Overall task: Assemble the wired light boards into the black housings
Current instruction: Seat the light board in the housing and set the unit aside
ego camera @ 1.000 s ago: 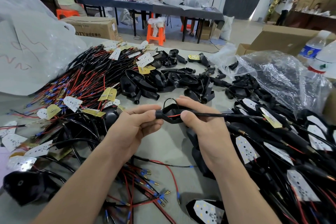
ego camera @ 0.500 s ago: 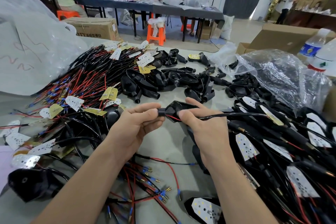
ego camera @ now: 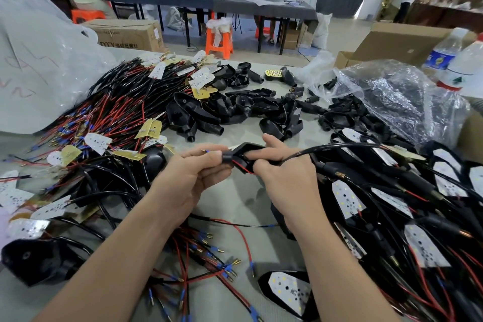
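Observation:
A black housing (ego camera: 241,154) is held above the middle of the table between both hands. My left hand (ego camera: 193,178) pinches its round stem end, where a blue wire tip shows at the fingers. My right hand (ego camera: 285,178) grips the wide end, with a thumb inside the open shell and a red wire under it. A black sleeved cable (ego camera: 339,148) arcs from my right hand off to the right. Any light board inside the housing is hidden by my fingers.
Loose wired light boards (ego camera: 99,142) with red and black wires are heaped on the left. Empty black housings (ego camera: 235,110) lie at centre back. Assembled units (ego camera: 392,206) pile up on the right, beside a plastic bag (ego camera: 397,97) and water bottles (ego camera: 444,52).
The housing has turned in my hands, so its open side faces up more. The cable loop above it is gone and a blue wire tip has appeared at the stem by my left fingers.

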`<act>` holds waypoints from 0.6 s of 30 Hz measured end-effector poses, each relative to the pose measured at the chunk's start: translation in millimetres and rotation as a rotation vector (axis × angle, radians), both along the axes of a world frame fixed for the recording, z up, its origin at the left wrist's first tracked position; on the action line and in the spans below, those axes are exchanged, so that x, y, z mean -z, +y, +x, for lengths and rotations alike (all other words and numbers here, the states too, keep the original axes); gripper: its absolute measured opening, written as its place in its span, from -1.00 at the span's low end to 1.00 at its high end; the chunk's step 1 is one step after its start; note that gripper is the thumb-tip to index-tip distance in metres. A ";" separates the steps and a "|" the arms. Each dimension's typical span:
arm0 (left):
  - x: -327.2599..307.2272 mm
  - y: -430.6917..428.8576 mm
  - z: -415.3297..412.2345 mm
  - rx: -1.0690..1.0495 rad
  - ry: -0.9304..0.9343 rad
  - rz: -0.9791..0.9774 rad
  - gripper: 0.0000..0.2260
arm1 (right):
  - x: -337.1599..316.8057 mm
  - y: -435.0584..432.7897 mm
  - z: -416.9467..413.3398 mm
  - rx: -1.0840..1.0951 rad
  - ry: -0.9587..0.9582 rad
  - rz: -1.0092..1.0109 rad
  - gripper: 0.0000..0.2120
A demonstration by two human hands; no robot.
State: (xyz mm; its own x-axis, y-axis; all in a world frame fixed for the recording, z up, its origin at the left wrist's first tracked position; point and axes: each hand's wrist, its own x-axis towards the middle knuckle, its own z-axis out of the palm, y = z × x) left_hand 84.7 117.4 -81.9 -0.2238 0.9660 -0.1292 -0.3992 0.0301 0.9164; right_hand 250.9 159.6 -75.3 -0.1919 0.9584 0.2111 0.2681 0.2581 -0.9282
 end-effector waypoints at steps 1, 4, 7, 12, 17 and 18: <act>-0.3 -0.1 0.4 0.014 0.011 -0.001 -0.72 | -1.3 0.4 0.6 -0.026 -0.034 0.000 -0.61; -0.9 0.2 2.3 -0.003 0.002 -0.009 -0.81 | -4.8 -0.4 -0.1 -0.107 0.110 -0.035 -0.73; -1.3 2.3 2.8 -0.101 -0.078 -0.036 -0.69 | -0.8 4.9 7.2 -0.242 0.488 -0.125 -0.68; -4.1 3.4 -1.5 -0.142 -0.094 -0.097 -0.86 | -2.1 3.7 7.1 -0.287 0.539 -0.110 -0.45; -6.9 3.7 -20.7 -0.364 -0.253 -0.018 -0.87 | -14.2 8.3 14.7 -0.134 1.003 -0.401 -0.69; -7.7 3.0 -26.6 -0.409 -0.310 0.015 -0.86 | -16.7 9.6 20.4 -0.153 1.109 -0.467 -0.70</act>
State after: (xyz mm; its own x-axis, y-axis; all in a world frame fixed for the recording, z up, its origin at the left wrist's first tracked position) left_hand 58.1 120.5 -74.2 -0.5371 0.8097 -0.2365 -0.6287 -0.1973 0.7522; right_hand 271.3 169.2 -58.5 -0.2436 0.9695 -0.0271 -0.7352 -0.2029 -0.6467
